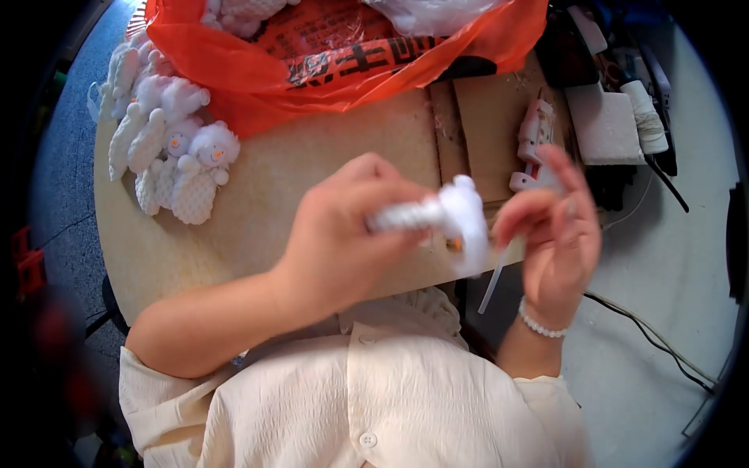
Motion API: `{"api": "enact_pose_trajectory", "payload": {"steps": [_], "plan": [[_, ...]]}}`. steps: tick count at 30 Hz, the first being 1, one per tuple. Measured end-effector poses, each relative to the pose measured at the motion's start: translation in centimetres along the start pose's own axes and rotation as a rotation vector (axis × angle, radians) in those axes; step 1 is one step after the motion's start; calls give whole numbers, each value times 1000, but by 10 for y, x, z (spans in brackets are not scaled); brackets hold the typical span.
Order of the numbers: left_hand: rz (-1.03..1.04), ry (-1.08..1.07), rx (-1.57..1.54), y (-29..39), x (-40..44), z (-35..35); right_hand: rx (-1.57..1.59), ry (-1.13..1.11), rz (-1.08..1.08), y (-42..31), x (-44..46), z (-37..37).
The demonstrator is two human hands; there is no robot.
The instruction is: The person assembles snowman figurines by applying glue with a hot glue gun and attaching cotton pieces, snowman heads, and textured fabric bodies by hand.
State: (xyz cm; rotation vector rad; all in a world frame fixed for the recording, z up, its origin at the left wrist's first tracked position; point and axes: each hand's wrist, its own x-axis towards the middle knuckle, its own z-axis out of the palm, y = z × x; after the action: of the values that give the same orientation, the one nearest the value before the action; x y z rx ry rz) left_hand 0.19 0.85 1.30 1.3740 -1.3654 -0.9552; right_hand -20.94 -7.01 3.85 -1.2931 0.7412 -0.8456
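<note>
My left hand (341, 222) is closed around a small white plush toy (466, 218), gripping it by its bumpy-textured body. The toy's fluffy head points right, and an orange spot shows low on it; motion blurs the details. Just right of the toy, my right hand (555, 234) is raised with its fingers bent and apart, also blurred. Nothing shows between those fingers. A thin translucent stick (491, 290) slants down below the right fingertips; its upper end is hidden, so I cannot tell what it is attached to. Beyond that hand lies a pink-and-white glue gun (537, 129).
Several similar white plush toys (191, 168) with orange noses are piled at the table's left. A red plastic bag (351, 86) holding more white pieces covers the back. At right are cardboard (491, 117), a white block (601, 125), a thread spool (644, 117) and cables (663, 347).
</note>
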Motion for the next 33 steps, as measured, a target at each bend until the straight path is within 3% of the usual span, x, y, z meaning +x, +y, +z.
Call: {"api": "enact_pose_trajectory", "payload": {"steps": [1, 2, 4, 5, 8, 12, 14, 17, 20, 22, 24, 27, 30, 32, 33], "plan": [[-553, -30, -732, -8, 4, 4, -212, 168, -141, 0, 4, -1], [-590, -73, -906, -9, 8, -1, -425, 335, -282, 0, 6, -3], [-656, -162, -1254, -12, 15, -12, -1072, 318, -375, -3, 6, -25], [-624, -197, -1212, -14, 13, -9, -1397, 300, -415, -4, 7, -32], [-607, -262, -1210, -10, 12, -4, -1182, 128, -411, -11, 0, -11], [-240, -140, -597, -12, 8, 2, -1011, -164, -398, -7, -5, 15], [-108, -119, -337, -16, 6, -1, -794, -294, -96, -14, -4, 15], [53, -144, -155, -17, 5, -6, -81, -180, 141, -17, -2, 35], [-113, -165, -312, -16, 3, -1, 22, 14, 82, -16, 2, 42], [-94, -132, -288, -18, 2, 0, -361, 176, 20, -11, -2, 33], [-69, -103, -257, -19, 2, 0, -716, 85, -105, -1, -6, 21], [-56, -81, -223, -19, 1, -1, -899, 18, -206, 8, -7, 29], [-41, -74, -182, -17, 1, 1, -903, -73, -165, 7, -10, 27], [46, -53, -82, -17, 1, 1, -271, -142, 284, -5, -12, 15], [65, -57, -62, -17, 1, 1, 76, -193, 337, -11, -8, 14]]}}
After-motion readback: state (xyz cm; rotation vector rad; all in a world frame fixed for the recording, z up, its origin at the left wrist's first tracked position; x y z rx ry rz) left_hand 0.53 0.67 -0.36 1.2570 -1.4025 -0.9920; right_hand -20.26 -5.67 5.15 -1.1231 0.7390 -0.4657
